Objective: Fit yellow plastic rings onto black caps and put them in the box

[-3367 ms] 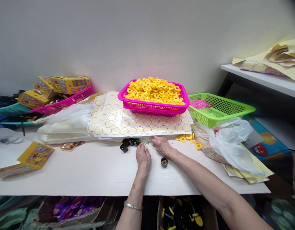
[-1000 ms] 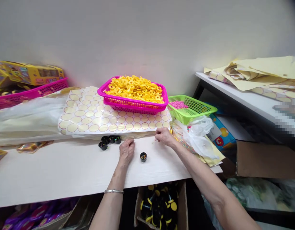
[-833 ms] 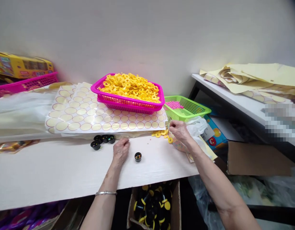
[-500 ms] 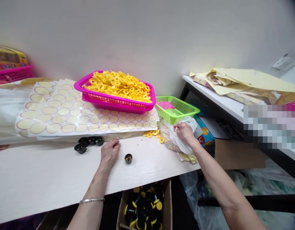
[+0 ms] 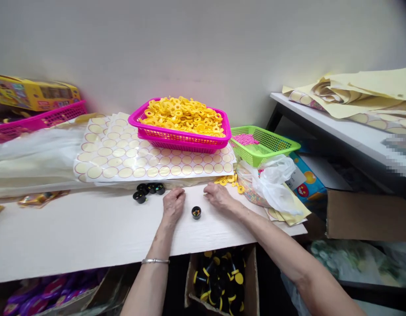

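My left hand [image 5: 174, 204] rests on the white tabletop with its fingers curled closed; whatever is inside them, if anything, is hidden. Opposite it, my right hand [image 5: 218, 195] is low over the table, fingertips pressed together and pointing left; I cannot make out anything in them. Between and slightly below the hands stands a small black cup [image 5: 196, 213] with little coloured beads inside. Several similar black cups [image 5: 140, 196] sit in a cluster left of my left hand. Right of my right hand lies a clear plastic bag [image 5: 255, 184] of coloured beads.
A pink basket [image 5: 179, 141] heaped with yellow ring-shaped pieces stands on sticker sheets [image 5: 97, 171] at the back. Beside it, a green basket [image 5: 265, 151] holds pink bits. Loose yellow rings [image 5: 240, 189] lie near the bag. Below the table edge is a cardboard box [image 5: 254, 281] of black-and-yellow pieces.
My right hand has left the bead bag and come left to the tabletop near the cup. My left hand stays closed beside the cup. The view has shifted left.
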`<act>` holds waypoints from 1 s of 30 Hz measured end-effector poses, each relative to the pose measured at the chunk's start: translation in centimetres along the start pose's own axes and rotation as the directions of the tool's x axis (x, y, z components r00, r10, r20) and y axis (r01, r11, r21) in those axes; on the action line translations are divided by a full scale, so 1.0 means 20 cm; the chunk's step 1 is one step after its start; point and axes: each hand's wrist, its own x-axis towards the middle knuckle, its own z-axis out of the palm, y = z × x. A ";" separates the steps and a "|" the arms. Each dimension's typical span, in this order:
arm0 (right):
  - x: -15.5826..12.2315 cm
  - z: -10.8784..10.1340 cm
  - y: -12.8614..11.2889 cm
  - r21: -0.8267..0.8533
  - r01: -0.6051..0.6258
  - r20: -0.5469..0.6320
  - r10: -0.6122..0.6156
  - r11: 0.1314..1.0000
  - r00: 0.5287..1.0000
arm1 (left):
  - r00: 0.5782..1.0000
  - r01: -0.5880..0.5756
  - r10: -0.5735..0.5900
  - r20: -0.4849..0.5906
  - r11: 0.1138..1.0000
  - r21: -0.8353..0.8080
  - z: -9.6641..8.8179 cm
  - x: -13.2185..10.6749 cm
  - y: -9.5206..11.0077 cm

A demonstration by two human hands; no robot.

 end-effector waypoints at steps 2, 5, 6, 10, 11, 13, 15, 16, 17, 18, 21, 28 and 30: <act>0.04 0.09 -0.06 -0.017 -0.001 0.024 0.001 1.000 1.000 | 0.996 0.006 -0.006 -0.086 1.000 0.000 -0.01 -0.02 0.00; 0.07 0.17 -0.09 -0.081 -0.027 0.048 0.030 0.996 0.998 | 0.968 0.038 -0.024 -0.248 0.998 0.051 -0.03 -0.04 0.00; 0.07 0.18 -0.09 -0.088 -0.021 0.046 0.025 0.996 0.999 | 0.949 0.061 -0.035 -0.313 0.996 0.072 -0.04 -0.05 0.00; 0.05 0.13 -0.07 -0.123 0.025 -0.048 -0.031 0.992 0.998 | 0.809 0.186 -0.094 -0.581 0.977 0.101 -0.11 -0.08 -0.04; 0.03 0.09 -0.05 -0.145 0.014 -0.110 -0.030 0.989 0.994 | 0.773 0.212 -0.106 -0.626 0.972 0.097 -0.14 -0.08 -0.05; -0.04 -0.02 0.02 -0.194 -0.051 -0.271 -0.003 0.980 0.963 | 0.702 0.263 -0.129 -0.700 0.961 0.086 -0.19 -0.10 -0.08; -0.13 -0.16 0.12 -0.272 -0.153 -0.434 0.021 0.950 0.901 | 0.630 0.329 -0.163 -0.759 0.942 0.072 -0.25 -0.11 -0.12; -0.17 -0.23 0.18 -0.315 -0.235 -0.501 0.050 0.920 0.864 | 0.607 0.370 -0.188 -0.772 0.927 0.065 -0.27 -0.11 -0.14; -0.22 -0.29 0.24 -0.345 -0.344 -0.562 0.101 0.873 0.821 | 0.600 0.414 -0.221 -0.769 0.908 0.062 -0.29 -0.10 -0.15; -0.27 -0.35 0.30 -0.364 -0.445 -0.598 0.161 0.818 0.785 | 0.612 0.455 -0.256 -0.748 0.888 0.069 -0.31 -0.09 -0.17; -0.38 -0.44 0.46 -0.356 -0.601 -0.576 0.339 0.715 0.744 | 0.703 0.524 -0.339 -0.625 0.841 0.133 -0.37 -0.03 -0.20; -0.37 -0.42 0.49 -0.210 -0.552 -0.430 0.431 0.807 0.794 | 0.820 0.472 -0.442 -0.364 0.881 -0.008 -0.46 0.00 -0.30; -0.27 -0.41 0.33 -0.115 -0.409 -0.521 0.296 0.905 0.801 | 0.835 0.449 -0.438 -0.333 0.892 -0.047 -0.47 -0.01 -0.33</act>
